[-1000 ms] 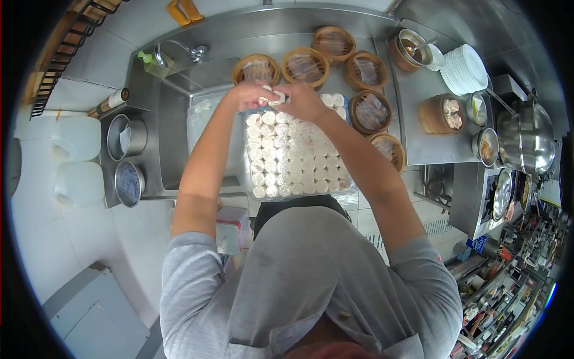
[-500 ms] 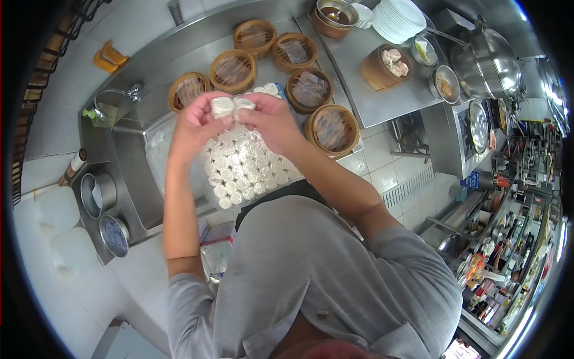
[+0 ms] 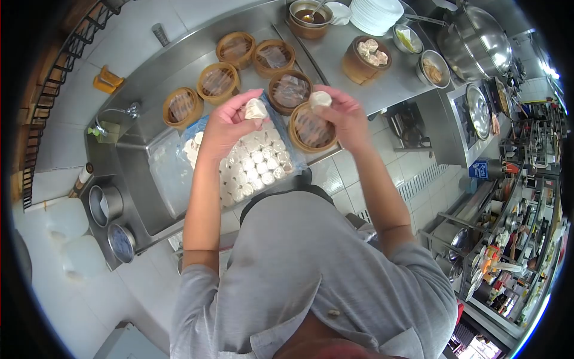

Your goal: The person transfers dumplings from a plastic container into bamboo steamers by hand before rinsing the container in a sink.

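- We pinch a white dumpling in our left fingers and a second dumpling in our right fingers, the two hands apart.
- Below our left fingers, rows of white dumplings lie packed on clear plastic.
- Beyond our fingers, six round bamboo baskets with thin liners stand in a cluster; the nearest lies partly behind our right fingers, and we cannot tell whether they touch it.
- Right of and past our right fingers, the steel tabletop carries a taller basket of dumplings, metal bowls and stacked white plates.
- Left of our left fingers, we have the sink, its tap and, farther out, plastic jugs.
- Far right of our fingers stand a large steel pot and crowded shelves.
- Nearer our body than our right fingers, pale floor tiles meet a slotted drain.
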Demonstrator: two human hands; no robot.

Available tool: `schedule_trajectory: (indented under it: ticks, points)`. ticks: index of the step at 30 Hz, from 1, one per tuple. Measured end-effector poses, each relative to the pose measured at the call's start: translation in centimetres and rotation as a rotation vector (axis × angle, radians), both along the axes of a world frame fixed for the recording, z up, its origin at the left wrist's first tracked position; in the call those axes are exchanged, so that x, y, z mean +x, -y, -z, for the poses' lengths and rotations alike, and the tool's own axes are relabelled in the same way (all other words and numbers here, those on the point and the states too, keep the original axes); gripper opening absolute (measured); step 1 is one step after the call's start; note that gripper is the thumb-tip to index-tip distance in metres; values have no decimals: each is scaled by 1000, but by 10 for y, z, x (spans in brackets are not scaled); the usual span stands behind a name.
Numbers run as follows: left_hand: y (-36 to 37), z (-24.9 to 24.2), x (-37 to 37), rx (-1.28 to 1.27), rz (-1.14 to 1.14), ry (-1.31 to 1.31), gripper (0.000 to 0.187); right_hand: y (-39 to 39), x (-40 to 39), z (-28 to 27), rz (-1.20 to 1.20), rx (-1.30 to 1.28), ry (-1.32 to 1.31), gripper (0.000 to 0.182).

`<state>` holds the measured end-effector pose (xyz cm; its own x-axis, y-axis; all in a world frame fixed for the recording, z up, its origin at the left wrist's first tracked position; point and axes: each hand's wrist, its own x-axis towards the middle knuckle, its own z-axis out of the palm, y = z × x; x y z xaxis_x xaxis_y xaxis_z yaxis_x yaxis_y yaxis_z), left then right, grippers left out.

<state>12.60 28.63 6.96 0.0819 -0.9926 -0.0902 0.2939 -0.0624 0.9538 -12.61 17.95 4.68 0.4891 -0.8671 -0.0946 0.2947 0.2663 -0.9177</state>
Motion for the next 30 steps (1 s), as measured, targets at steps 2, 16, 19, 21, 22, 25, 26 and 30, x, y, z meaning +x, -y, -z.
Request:
schedule_trajectory:
  ticks: [2, 16, 19, 21, 22, 25, 26, 30]
  points:
    - [2, -5, -12, -18, 3, 36, 44, 7, -21, 2, 7, -114, -159, 45]
    - [42, 63, -92, -154, 28, 1215, 30, 36, -35, 46, -115, -976, -875, 37]
    - [48, 75, -99, -226, -14, 1323, 24, 35, -28, 51, -194, -938, -980, 36]
    - [50, 80, -101, -242, -11, 1370, 23, 35, -24, 59, -195, -988, -1019, 36]
    - [51, 80, -101, -239, -2, 1387, 22, 35, -24, 61, -187, -1017, -1004, 35]
    - [54, 87, -102, -231, 21, 1430, 21, 34, -22, 67, -168, -1110, -971, 34]
    - [56, 90, -102, -229, 27, 1442, 21, 33, -21, 68, -166, -1145, -967, 34]
    - [60, 105, -105, -222, 1, 1460, 24, 33, -20, 76, -174, -1200, -1010, 38]
